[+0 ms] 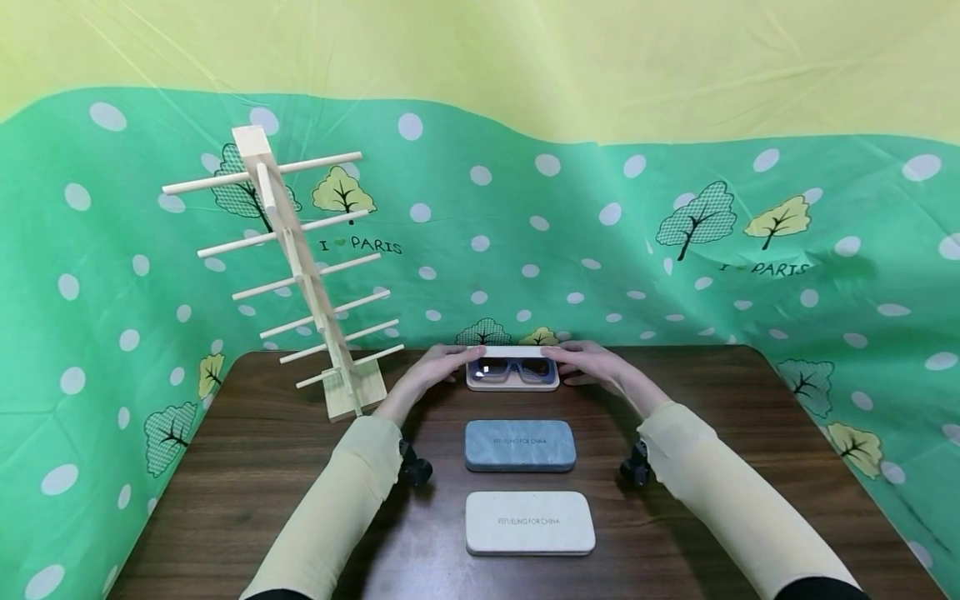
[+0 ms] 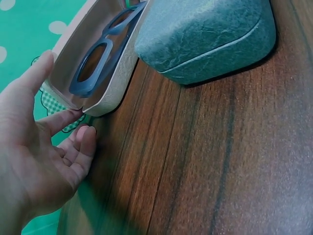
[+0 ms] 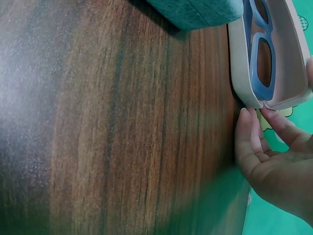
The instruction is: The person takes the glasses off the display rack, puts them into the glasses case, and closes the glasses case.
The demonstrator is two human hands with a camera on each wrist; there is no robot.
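Observation:
At the back of the table an opened white glasses case (image 1: 512, 386) holds blue-framed sunglasses (image 1: 514, 369). My left hand (image 1: 444, 363) grips the case's left end. Its thumb (image 2: 43, 66) is on the raised lid (image 2: 73, 49), with the index finger near the hinge corner and the other fingers curled below. At the opposite end my right hand (image 1: 596, 364) holds the case likewise. In the right wrist view, its index finger (image 3: 281, 122) touches the hinge corner; the thumb is mostly cut off by the frame edge.
A closed blue glasses case (image 1: 520, 446) lies in front of the opened one. Nearer still is a closed white glasses case (image 1: 529, 522). To the left, a wooden rack (image 1: 300, 267) with several pegs stands on the brown table (image 1: 750, 450). A patterned green curtain (image 1: 480, 258) hangs behind.

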